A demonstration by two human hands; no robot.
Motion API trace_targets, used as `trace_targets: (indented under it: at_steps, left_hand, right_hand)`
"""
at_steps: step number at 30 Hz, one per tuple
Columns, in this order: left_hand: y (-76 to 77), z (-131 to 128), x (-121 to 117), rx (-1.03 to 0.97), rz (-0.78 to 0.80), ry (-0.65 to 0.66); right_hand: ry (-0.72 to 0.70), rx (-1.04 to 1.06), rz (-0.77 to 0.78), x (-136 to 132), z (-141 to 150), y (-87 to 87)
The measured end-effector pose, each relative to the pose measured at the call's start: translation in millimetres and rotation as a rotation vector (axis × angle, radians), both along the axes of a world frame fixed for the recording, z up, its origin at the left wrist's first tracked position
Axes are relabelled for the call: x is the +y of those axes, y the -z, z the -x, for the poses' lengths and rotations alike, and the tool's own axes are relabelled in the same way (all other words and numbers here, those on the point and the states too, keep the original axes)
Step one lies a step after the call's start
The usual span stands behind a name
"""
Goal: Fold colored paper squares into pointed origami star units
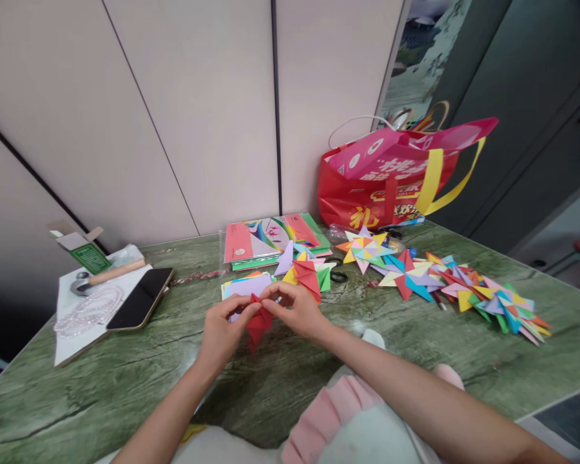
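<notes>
Both my hands pinch a piece of folded red paper [258, 327] above the near middle of the table. My left hand [225, 322] grips its left side between thumb and fingers. At the upper right of the paper, my right hand [294, 309] has its fingertips closed on it. Just behind my hands lies a stack of coloured paper sheets [251, 284], partly covered by my fingers. Several folded paper pieces [305, 274] in red, yellow, green and purple lie beyond my right hand. Black-handled scissors [338, 276] are beside them.
Several multicoloured paper stars [406, 274] spread along the right. A red gift bag [386, 187] stands at the back, beside paper packs [273, 237]. On the left, a phone [142, 298], a hammer [111, 273] and bead strands [89, 310] lie on a white board [70, 348] near a small box [84, 251].
</notes>
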State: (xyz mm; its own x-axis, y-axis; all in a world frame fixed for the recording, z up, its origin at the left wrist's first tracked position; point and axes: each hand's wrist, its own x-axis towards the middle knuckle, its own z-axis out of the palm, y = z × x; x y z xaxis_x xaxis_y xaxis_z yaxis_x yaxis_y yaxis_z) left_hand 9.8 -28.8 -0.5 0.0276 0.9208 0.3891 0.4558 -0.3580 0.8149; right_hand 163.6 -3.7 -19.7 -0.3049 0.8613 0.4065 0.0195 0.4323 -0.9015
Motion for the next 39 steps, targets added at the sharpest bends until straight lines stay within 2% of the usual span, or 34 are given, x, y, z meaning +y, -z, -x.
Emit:
trace_targets:
  at_steps: [9,15,19,22,29,34,39]
  left_hand:
    - [-1.3,-1.2,-1.3,-0.054,0.065,-0.018]
    - [-2.5,0.3,2.0,-0.120,0.120,-0.060]
    - [1.2,0.4,4.6,-0.168,0.187,0.040]
    - [5.9,0.3,4.9,-0.167,0.295,0.119]
    - [7.2,0.5,4.2,-0.253,0.379,0.065]
    - [3.6,-3.0,2.5,-0.357,0.501,0.132]
    - [3.9,-2.1,2.5,-0.344,0.472,0.106]
  right_hand:
    - [-0.008,0.003,0.003,-0.8,-0.2,-1.8]
    - [-0.078,0.012,0.091,-0.3,1.2,1.6]
    - [-0.032,0.129,0.166,3.4,2.5,4.7]
    - [-0.004,0.156,0.142,4.7,2.2,4.2]
    - [-0.128,0.059,0.152,4.9,1.7,5.8]
    - [-0.095,0.079,0.169,7.3,1.2,10.8]
    - [-0.178,0.077,0.191,5.1,1.3,10.8]
